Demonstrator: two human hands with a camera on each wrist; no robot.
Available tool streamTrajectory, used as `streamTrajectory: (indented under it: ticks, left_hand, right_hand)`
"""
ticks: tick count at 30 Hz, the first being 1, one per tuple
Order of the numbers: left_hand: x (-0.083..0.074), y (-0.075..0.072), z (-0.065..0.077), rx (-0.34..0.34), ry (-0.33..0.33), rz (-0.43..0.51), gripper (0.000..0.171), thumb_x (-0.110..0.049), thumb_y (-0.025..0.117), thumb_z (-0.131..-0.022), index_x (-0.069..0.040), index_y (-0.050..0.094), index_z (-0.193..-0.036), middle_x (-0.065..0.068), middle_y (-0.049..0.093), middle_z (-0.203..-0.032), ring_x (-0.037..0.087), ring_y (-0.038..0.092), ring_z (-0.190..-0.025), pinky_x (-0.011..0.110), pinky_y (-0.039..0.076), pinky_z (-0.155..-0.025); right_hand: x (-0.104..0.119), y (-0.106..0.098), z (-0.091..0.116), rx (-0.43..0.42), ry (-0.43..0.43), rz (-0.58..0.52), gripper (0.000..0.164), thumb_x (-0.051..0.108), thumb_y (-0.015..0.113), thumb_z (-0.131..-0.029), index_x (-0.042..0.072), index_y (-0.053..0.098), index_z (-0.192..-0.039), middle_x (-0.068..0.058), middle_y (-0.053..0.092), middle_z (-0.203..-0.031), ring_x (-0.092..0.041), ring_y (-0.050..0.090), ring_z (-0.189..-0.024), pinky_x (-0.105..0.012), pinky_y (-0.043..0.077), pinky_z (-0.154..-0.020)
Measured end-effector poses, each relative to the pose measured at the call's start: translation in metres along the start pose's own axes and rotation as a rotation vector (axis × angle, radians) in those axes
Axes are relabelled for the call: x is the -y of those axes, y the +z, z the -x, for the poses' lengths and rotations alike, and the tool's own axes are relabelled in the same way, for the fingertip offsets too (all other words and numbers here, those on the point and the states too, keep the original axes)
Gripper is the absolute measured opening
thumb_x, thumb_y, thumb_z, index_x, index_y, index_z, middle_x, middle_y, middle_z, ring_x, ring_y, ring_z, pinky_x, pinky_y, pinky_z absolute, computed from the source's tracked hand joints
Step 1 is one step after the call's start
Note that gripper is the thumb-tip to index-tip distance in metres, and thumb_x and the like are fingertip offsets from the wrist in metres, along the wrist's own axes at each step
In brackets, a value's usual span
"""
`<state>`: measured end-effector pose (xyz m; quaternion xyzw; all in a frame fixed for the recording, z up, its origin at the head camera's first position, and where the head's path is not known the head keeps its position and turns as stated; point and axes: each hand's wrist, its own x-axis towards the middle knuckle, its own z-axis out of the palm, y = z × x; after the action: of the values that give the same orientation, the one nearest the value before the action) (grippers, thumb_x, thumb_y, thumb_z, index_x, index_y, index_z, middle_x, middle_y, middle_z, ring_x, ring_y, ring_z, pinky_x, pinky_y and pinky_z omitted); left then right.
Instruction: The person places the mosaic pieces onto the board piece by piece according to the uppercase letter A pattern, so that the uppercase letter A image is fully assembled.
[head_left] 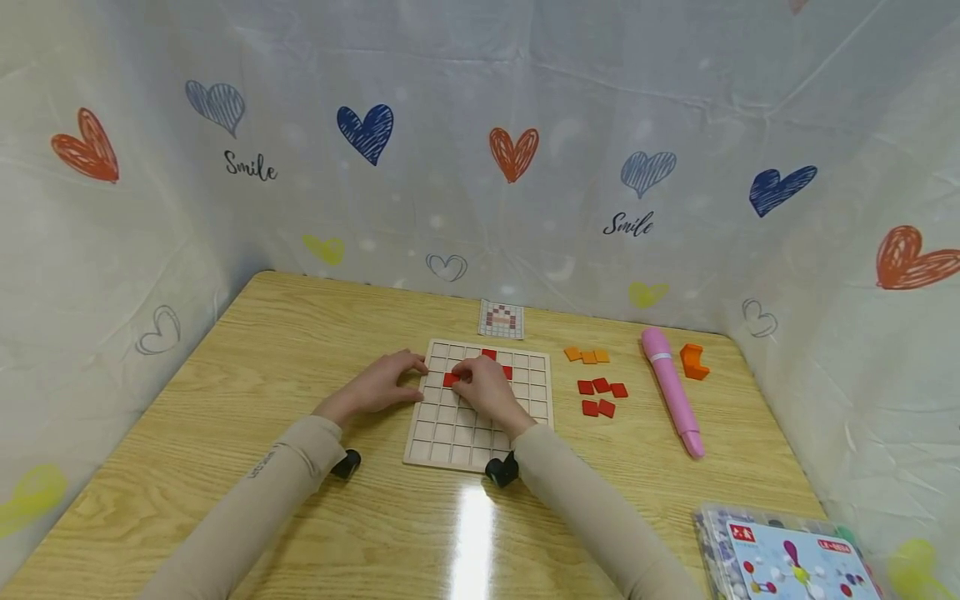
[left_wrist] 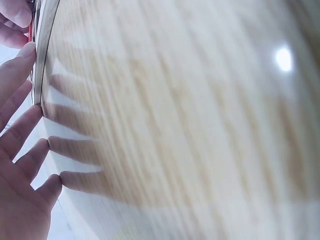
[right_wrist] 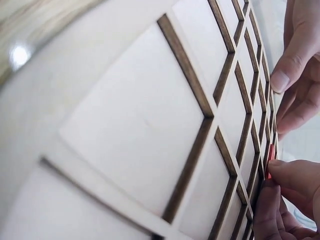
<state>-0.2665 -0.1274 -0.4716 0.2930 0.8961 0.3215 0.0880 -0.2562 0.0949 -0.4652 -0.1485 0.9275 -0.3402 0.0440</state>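
A pale wooden grid board (head_left: 442, 454) lies on the table, its square recesses framed by raised strips. My right hand (head_left: 487, 389) is over its upper middle and pinches a red square tile (head_left: 451, 380) between thumb and finger, at a cell in the left part; in the right wrist view a sliver of that red tile (right_wrist: 270, 152) shows at the fingertips. Two more red tiles (head_left: 507, 372) sit in cells near the hand, which hides some cells. My left hand (head_left: 381, 383) rests with spread fingers at the board's left edge, fingertips touching it.
Behind the board lies a small printed pattern card (head_left: 502, 320). To the right are orange tiles (head_left: 588, 357), several loose red tiles (head_left: 602, 386), a pink marker-shaped stick (head_left: 675, 392) and an orange bracket-shaped piece (head_left: 694, 362). A clear box (head_left: 795, 558) stands at the front right corner.
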Motion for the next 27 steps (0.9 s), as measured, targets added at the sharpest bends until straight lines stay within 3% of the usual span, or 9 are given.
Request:
streamTrajectory:
  ticks: [9,17,27]
  left_hand:
    - [0.002,0.002,-0.001,0.006,-0.010,-0.002,0.037,-0.017,0.072,-0.090,-0.002,0.061,-0.121,0.022,0.047,-0.143,0.047,0.026,-0.141,0.058,0.020,-0.116]
    - [0.003,0.003,-0.002,0.002,-0.020,-0.002,0.037,-0.017,0.072,-0.090,-0.003,0.061,-0.121,0.022,0.046,-0.145,0.046,0.025,-0.141,0.058,0.018,-0.116]
    - [0.006,0.005,-0.003,0.001,-0.029,0.000,0.037,-0.019,0.073,-0.089,-0.004,0.062,-0.121,0.019,0.046,-0.146,0.044,0.025,-0.142,0.056,0.019,-0.117]
  right_hand:
    - [-0.006,-0.003,0.011,-0.036,0.038,-0.094,0.025,0.014,0.068,-0.091,0.004,0.071,-0.114,-0.006,0.070,-0.108,-0.019,0.065,-0.096,-0.035,0.054,-0.086]
    - [-0.019,-0.020,0.050,-0.077,0.084,-0.206,0.025,0.022,0.068,-0.093,0.009,0.071,-0.114,-0.003,0.065,-0.107,-0.017,0.063,-0.093,-0.033,0.054,-0.077]
    - [-0.041,-0.042,0.097,-0.188,0.142,-0.228,0.024,0.019,0.072,-0.091,0.009,0.072,-0.112,-0.001,0.067,-0.103,-0.015,0.065,-0.091,-0.035,0.055,-0.083]
